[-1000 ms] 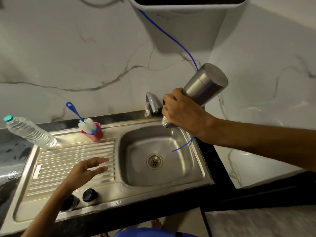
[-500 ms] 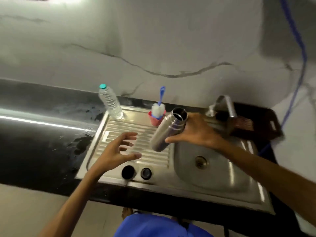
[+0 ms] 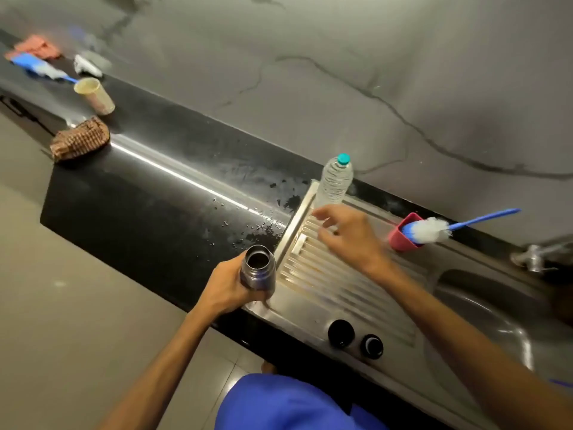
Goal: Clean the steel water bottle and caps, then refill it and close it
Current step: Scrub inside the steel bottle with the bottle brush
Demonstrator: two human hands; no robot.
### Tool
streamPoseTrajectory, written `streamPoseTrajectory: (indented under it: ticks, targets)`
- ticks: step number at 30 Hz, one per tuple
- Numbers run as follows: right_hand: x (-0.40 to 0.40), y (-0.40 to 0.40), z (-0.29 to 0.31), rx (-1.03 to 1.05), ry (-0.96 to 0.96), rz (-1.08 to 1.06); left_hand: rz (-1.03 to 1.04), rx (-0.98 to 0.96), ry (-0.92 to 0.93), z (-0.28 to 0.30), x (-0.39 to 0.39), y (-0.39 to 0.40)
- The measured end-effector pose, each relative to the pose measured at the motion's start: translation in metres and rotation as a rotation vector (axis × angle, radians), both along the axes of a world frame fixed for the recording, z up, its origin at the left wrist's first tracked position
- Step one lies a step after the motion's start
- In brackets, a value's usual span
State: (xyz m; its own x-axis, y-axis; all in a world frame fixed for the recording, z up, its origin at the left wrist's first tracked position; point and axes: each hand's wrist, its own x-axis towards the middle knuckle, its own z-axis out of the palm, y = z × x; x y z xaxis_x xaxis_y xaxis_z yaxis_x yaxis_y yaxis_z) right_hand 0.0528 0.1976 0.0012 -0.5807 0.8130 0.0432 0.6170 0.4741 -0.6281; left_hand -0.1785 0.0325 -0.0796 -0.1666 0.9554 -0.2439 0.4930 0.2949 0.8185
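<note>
The steel bottle [image 3: 258, 269] stands upright with its mouth open at the left edge of the sink's draining board [image 3: 341, 283]. My left hand [image 3: 226, 287] is wrapped around its body. My right hand [image 3: 347, 234] hovers over the ribbed board with fingers spread, holding nothing, just below a clear plastic water bottle [image 3: 334, 180] with a teal cap. Two black caps [image 3: 341, 333] [image 3: 372, 346] lie side by side near the front rim of the sink unit.
A red cup [image 3: 403, 235] holds a blue-handled bottle brush [image 3: 434, 228]. The tap [image 3: 536, 256] and basin [image 3: 483, 308] are on the right. On the wet black counter [image 3: 155, 187] sit a brown cloth [image 3: 81, 140], a paper cup [image 3: 94, 95] and other items farther left.
The steel bottle has passed from my right hand to my left and now stands upright at the board's left edge. My right hand has let go and moved toward the plastic bottle. The view swung left.
</note>
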Motion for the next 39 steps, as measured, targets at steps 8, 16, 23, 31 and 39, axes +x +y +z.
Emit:
streamPoseTrajectory:
  ticks: [8,16,23,31,39]
  targets:
    - [-0.013,0.069,0.032,0.203,-0.004,-0.143,-0.027,-0.01,-0.07,-0.045,0.007,-0.008]
    - [-0.001,0.074,0.028,0.122,-0.096,-0.08,-0.098,0.018,-0.062,-0.055,0.029,0.004]
    - [0.063,0.082,0.049,0.078,-0.267,-0.08,-0.067,0.133,-0.066,-0.03,0.062,0.042]
    - [0.174,0.088,0.064,0.44,-1.042,-0.074,-0.127,0.261,-0.075,-0.006,0.143,0.091]
    - [0.221,0.099,0.079,0.476,-1.397,0.127,0.022,0.285,-0.077,0.001,0.224,0.073]
